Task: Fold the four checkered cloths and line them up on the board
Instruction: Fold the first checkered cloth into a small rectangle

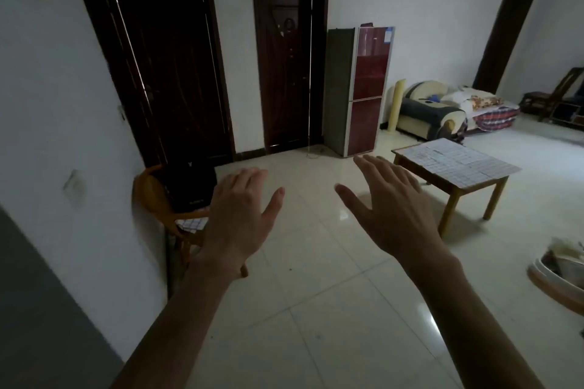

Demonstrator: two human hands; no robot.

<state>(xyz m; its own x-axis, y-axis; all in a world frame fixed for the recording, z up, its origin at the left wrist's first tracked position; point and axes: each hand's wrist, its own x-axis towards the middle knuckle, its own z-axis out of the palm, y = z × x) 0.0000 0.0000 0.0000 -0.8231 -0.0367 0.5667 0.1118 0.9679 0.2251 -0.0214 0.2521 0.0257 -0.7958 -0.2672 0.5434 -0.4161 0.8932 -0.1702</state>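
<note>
Both my hands are raised in front of me over the tiled floor, fingers straight and spread, holding nothing. My left hand (240, 215) hovers in front of a wooden chair (158, 199) by the left wall. A white checkered cloth (191, 224) lies on that chair's seat, partly hidden behind my left hand. My right hand (390, 205) is held to the left of a low wooden table (455, 196). A pale checkered covering (455, 159) lies flat over the table's top; I cannot tell whether it is one cloth or several.
Two dark doors (284, 63) stand in the far wall, with a red fridge (360, 88) beside them. A sofa with bedding (442, 107) sits at the back right. A basin of items (559, 265) lies on the floor at right. A dark bag (186, 186) rests on the chair.
</note>
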